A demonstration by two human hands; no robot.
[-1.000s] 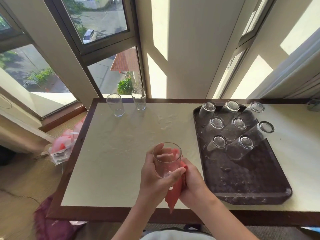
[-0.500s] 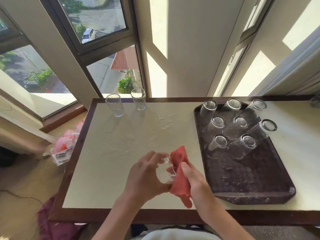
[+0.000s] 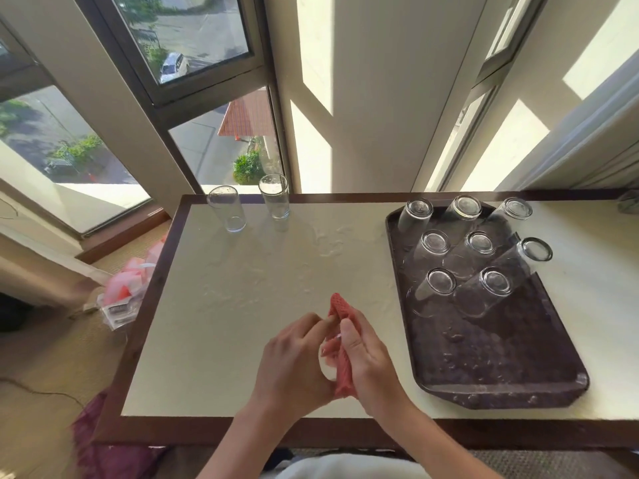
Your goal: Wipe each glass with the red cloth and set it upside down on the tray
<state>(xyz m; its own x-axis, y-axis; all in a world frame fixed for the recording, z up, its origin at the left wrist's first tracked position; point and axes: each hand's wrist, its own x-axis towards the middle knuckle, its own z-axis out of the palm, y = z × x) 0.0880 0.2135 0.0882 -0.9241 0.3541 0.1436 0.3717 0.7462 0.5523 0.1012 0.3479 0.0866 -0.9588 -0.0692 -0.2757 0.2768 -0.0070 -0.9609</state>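
**A:** Left hand (image 3: 294, 361) curls round the glass (image 3: 327, 371), low over the near side of the table (image 3: 224, 323) and mostly hidden between the palms.

**B:** Right hand (image 3: 371, 361) pinches the red cloth (image 3: 342, 337) against it. I'd turn the glass under a firm, gentle grip, rim included.

**A:** Then it goes mouth down on the tray (image 3: 501, 385), in the bare near part. Two upright glasses (image 3: 228, 210) wait at the far edge.

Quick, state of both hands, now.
Left hand: holding the clear drinking glass.
Right hand: holding the red textured cloth against that glass.
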